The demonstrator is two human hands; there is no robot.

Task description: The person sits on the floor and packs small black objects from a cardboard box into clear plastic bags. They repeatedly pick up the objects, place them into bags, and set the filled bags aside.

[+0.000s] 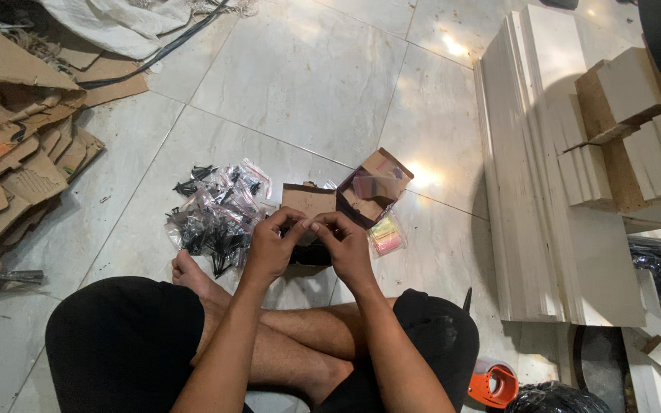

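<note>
Pinching something small, too tiny to identify, between fingertips of left hand (269, 248) and right hand (346, 246), held together above small open cardboard box (309, 205) on tiled floor (300, 76). Beside left hand, clear bags of black screws (216, 218); farther right, white boards (545, 191).

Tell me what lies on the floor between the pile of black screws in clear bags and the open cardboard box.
In the head view, between the black screws and the open box stands a small brown cardboard piece, just beyond both hands, left hand and right hand.
</note>
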